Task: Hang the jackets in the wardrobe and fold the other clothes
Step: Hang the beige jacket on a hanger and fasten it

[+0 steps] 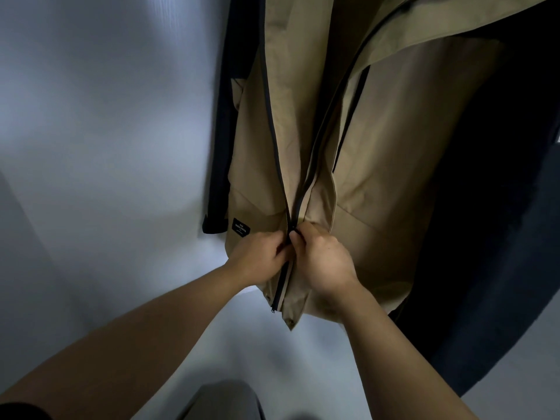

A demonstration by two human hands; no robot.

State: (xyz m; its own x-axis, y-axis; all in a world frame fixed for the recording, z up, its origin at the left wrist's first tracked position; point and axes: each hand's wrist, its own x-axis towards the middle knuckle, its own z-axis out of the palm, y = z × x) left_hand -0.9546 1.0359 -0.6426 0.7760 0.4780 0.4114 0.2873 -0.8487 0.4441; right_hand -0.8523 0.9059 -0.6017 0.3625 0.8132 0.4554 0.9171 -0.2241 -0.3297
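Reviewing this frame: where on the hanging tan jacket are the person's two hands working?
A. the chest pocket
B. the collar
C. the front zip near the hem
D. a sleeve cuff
C: the left hand and right hand both pinch the front zip low on the tan jacket, near its hem; above them the zip gapes open.

Cuts the jacket (394, 183) off at the far edge. Hides the zipper pull (293, 229) under pinching fingers (298, 241). Cannot read the label (241, 227).
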